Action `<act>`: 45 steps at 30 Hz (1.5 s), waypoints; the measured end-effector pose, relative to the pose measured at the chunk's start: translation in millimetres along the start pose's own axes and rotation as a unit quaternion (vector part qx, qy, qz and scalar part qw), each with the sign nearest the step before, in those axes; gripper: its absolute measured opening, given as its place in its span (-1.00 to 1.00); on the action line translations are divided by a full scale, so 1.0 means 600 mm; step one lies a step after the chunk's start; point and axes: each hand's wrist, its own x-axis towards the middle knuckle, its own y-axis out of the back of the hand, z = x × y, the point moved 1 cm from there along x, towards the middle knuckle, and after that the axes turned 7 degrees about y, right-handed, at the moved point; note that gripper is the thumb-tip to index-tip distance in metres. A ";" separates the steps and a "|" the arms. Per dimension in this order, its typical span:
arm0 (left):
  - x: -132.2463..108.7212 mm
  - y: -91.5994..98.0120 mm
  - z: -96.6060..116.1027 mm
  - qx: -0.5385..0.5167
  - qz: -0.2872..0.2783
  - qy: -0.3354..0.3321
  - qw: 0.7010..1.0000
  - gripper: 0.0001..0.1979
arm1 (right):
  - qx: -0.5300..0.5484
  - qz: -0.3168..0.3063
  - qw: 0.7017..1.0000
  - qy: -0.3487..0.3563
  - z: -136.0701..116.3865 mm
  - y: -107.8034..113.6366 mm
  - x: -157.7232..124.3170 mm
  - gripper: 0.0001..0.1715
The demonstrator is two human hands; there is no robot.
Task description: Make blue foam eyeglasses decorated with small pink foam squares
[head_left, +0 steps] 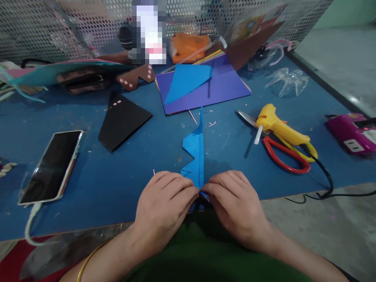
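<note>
A long, narrow folded piece of blue paper [196,149] lies on the blue table [117,172], pointing away from me, with zigzag folds along its left side. My left hand [164,203] and my right hand [235,203] meet at its near end, close to the table's front edge. Both pinch that end with fingertips pressed together. The very tip of the paper is hidden under my fingers.
A phone [53,164] with a cable lies at the left, a black paper triangle [122,119] beyond it. Purple and blue sheets [211,86] lie farther back. A yellow glue gun [279,127] rests on red-handled scissors [282,154] at the right, near a magenta device [352,133]. Mesh fencing stands behind.
</note>
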 end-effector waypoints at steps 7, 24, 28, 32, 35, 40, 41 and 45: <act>0.006 0.000 -0.011 -0.055 -0.053 0.073 0.994 -0.88 | -0.017 -0.048 0.996 -0.074 -0.007 -0.002 0.022 -0.76; 0.025 0.005 -0.027 -0.054 -0.140 0.061 0.987 -0.79 | -0.025 -0.079 0.989 -0.118 -0.015 -0.005 0.027 -0.77; 0.027 0.004 -0.022 -0.057 -0.150 0.085 0.983 -0.80 | -0.002 -0.062 0.988 -0.141 -0.013 -0.004 0.026 -0.84; 0.028 0.003 -0.019 -0.056 -0.147 0.118 0.981 -0.88 | -0.004 -0.059 0.985 -0.165 -0.009 -0.001 0.030 -0.96; 0.026 0.003 -0.019 -0.047 -0.135 0.127 0.982 -0.89 | -0.013 -0.067 0.982 -0.175 -0.006 -0.001 0.034 -0.93; 0.026 0.002 -0.021 -0.056 -0.116 0.121 0.984 -0.84 | -0.022 -0.079 0.983 -0.162 -0.004 -0.004 0.037 -0.92; 0.026 0.002 -0.022 -0.058 -0.115 0.122 0.984 -0.85 | -0.019 -0.078 0.984 -0.159 -0.003 -0.004 0.037 -0.92; 0.029 0.001 -0.026 -0.076 -0.122 0.126 0.982 -0.87 | 0.021 -0.072 0.984 -0.159 -0.001 0.003 0.034 -0.89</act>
